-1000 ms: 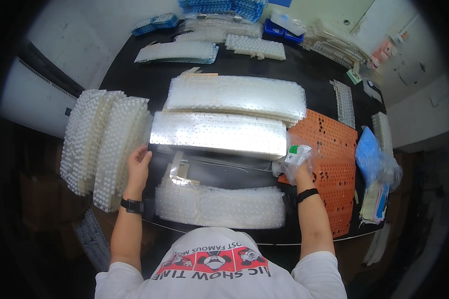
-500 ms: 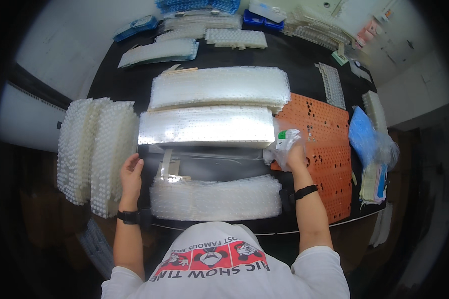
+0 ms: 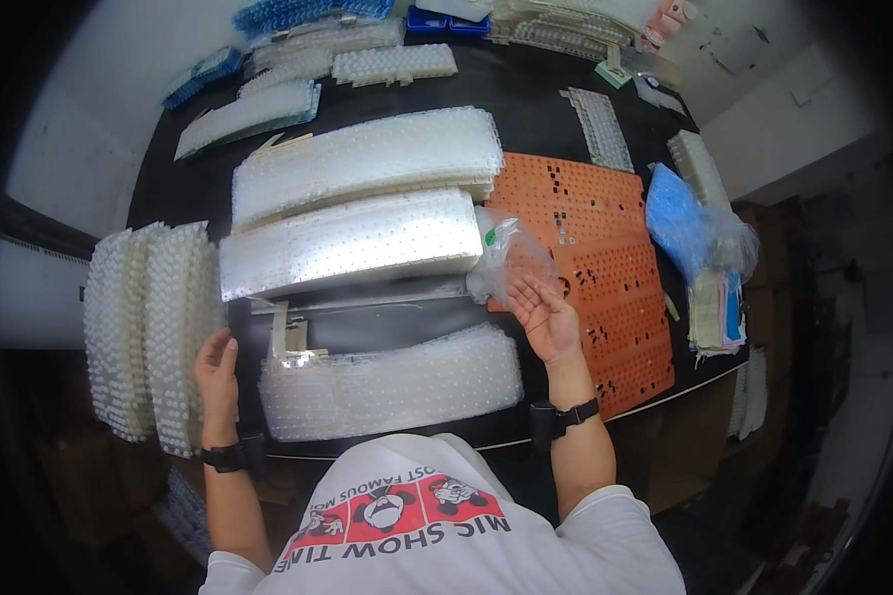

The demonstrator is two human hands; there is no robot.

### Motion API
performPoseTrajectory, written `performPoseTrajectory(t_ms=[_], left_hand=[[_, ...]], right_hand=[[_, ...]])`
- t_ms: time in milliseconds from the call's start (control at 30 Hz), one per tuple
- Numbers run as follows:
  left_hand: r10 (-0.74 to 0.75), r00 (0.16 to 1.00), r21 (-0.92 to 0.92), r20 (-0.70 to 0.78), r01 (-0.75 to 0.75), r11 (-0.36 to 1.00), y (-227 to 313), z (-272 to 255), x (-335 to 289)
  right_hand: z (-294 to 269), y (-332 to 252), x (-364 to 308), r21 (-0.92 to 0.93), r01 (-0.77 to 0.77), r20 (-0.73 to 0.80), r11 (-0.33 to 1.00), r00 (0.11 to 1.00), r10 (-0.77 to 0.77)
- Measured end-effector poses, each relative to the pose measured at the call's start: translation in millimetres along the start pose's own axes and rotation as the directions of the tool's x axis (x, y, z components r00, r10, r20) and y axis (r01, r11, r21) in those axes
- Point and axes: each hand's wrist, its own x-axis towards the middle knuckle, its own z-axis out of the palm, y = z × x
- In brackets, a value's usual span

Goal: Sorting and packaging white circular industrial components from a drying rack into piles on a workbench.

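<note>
My right hand [image 3: 548, 319] is turned palm up with its fingers apart, at the near edge of a clear plastic bag [image 3: 514, 253] with a small green mark. The fingertips reach to the bag; whether they touch it I cannot tell. My left hand [image 3: 216, 372] hangs with loosely stretched fingers and holds nothing. It is nearest to the upright stacks of white bumpy plastic sheets [image 3: 176, 337] on the left. Between my hands lies a translucent stack of dotted sheets [image 3: 392, 385], with a shinier stack [image 3: 352, 243] behind it.
An orange perforated board [image 3: 605, 288] with small dark pieces lies right of the bag. A further sheet stack [image 3: 367, 164] stands behind the shiny one. Blue plastic wrapping [image 3: 685, 218] sits at the right edge of the black table [image 3: 387, 99]. Blue bins [image 3: 446, 22] stand at the back.
My right hand has let go of the plastic bag and turned palm up, its fingers spread. The bag stays beside the shiny stack. The whole view has swung to the right.
</note>
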Motion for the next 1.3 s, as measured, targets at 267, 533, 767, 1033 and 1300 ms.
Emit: performPoseTrajectory(t_ms=[267,533,767,1033,1300], left_hand=[[0.046,0.999,0.03,0.004,-0.046,0.998,-1,-1,-5],[0.014,1.0,0.014,0.002,-0.014,1.0,-5,8,-15],[0.12,0.985,0.261,0.124,-0.149,0.954,41,48,-17],[0.282,0.812,0.256,0.51,-0.457,0.852,74,96,-26],[0.182,0.805,0.315,0.565,-0.414,0.854,58,90,-45]], right_hand=[[15,-1,-1,-0.063,-0.019,0.042,0.998,0.999,0.022],[29,2,6,-0.251,-0.006,-0.065,0.968,0.998,-0.01],[69,2,-7,-0.4,0.208,-0.035,0.893,0.97,-0.241],[84,20,-17,-0.7,0.382,0.187,0.603,0.913,-0.361],[110,35,0,-0.751,0.62,0.658,-0.226,0.676,-0.331]])
